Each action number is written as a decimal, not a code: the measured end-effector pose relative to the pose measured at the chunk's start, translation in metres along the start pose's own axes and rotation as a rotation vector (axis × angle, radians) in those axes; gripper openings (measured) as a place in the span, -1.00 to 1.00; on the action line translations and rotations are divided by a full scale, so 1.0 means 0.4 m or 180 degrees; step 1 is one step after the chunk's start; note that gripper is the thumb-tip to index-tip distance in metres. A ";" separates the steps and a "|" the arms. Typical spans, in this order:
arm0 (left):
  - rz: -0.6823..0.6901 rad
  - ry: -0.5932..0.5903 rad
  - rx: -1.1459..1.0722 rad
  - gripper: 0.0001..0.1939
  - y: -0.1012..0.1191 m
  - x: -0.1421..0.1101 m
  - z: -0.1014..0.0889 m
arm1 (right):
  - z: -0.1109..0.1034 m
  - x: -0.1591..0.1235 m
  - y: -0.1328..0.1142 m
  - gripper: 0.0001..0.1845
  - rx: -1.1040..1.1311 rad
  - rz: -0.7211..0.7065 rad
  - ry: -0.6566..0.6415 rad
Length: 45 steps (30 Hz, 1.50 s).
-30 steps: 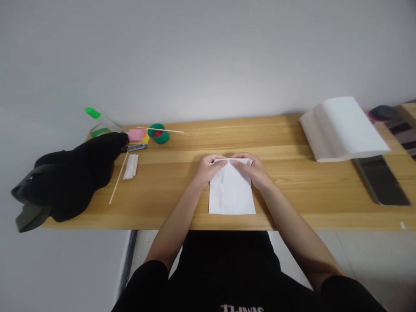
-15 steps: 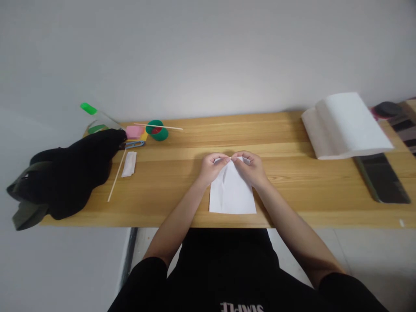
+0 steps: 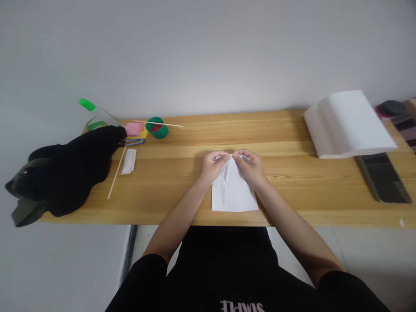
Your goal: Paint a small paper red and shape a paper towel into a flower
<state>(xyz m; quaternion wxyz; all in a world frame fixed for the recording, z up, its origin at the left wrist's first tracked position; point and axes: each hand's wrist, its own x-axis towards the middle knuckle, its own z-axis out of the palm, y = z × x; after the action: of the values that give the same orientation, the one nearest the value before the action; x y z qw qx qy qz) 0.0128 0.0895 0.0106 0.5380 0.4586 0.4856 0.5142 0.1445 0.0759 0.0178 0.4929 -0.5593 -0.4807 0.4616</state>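
Observation:
A white paper tissue (image 3: 234, 190) hangs from my fingertips, its lower edge near the front of the wooden table (image 3: 169, 173). My left hand (image 3: 214, 165) pinches its top edge between thumb and fingers. Close beside it, my right hand (image 3: 249, 165) pinches the same edge, the two sets of fingertips almost meeting. Creases run down the tissue from the pinched spot. The tissue's upper corners are partly hidden behind my hands.
On the left lie a black cloth item (image 3: 74, 169), a thin stick (image 3: 116, 173), a folded tissue (image 3: 129, 161) and a green cup (image 3: 159, 130) with another stick across it. A tissue stack (image 3: 347, 123) and a phone (image 3: 383, 177) are on the right.
The whole view has shifted slightly. Both hands keep their pinch on the tissue, whose lower part has swung a little to the right.

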 end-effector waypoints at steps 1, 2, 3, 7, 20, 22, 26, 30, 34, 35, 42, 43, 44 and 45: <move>-0.0012 0.0004 -0.0016 -0.80 0.001 0.000 0.000 | 0.001 0.000 0.002 -0.74 0.0034 0.0021 -0.0013; -0.0025 0.0005 -0.0025 -0.80 0.001 -0.001 0.001 | 0.002 0.000 0.004 -0.73 0.0071 0.0040 -0.0026; -0.0038 0.0003 -0.0033 -0.80 0.001 -0.001 0.001 | 0.003 0.000 0.006 -0.72 0.0110 0.0057 -0.0036; -0.0091 -0.0006 -0.0076 -0.80 0.002 0.000 0.001 | 0.005 -0.001 0.013 -0.71 0.0286 0.0131 -0.0066; -0.0233 -0.0196 0.0045 -0.79 0.004 0.004 -0.011 | -0.004 0.001 0.009 -0.63 0.0753 0.0544 -0.0096; -0.0167 -0.0196 0.0139 -0.82 0.002 0.005 -0.014 | -0.010 0.000 -0.002 -0.61 0.0773 0.0702 -0.0170; -0.0097 -0.0169 0.0227 -0.86 -0.003 0.007 -0.017 | -0.019 0.001 -0.009 -0.64 0.0671 0.0857 -0.0265; -0.0032 -0.0128 0.0291 -0.87 -0.007 0.009 -0.016 | -0.020 0.005 -0.007 -0.66 0.0617 0.0801 -0.0299; -0.0017 -0.0089 0.0289 -0.87 -0.009 0.008 -0.012 | -0.016 0.005 -0.004 -0.66 0.0614 0.0726 -0.0295; -0.0028 -0.0083 0.0275 -0.87 -0.009 0.008 -0.011 | -0.015 0.005 -0.003 -0.65 0.0627 0.0720 -0.0304; -0.0157 -0.0079 0.0146 -0.80 -0.010 0.005 -0.006 | -0.010 0.002 0.000 -0.58 0.0762 0.0755 -0.0323; -0.0165 -0.0070 0.0140 -0.79 -0.010 0.006 -0.006 | -0.009 0.002 0.001 -0.57 0.0771 0.0765 -0.0315; -0.0175 -0.0064 0.0135 -0.78 -0.010 0.006 -0.006 | -0.009 0.002 0.001 -0.57 0.0776 0.0776 -0.0307; -0.0187 -0.0062 0.0129 -0.77 -0.009 0.006 -0.007 | -0.009 0.002 0.002 -0.57 0.0777 0.0786 -0.0300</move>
<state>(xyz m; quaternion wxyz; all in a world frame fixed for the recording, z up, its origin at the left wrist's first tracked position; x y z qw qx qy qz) 0.0105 0.0918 0.0067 0.5482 0.4600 0.5039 0.4837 0.1483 0.0763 0.0172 0.4736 -0.5279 -0.3713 0.5993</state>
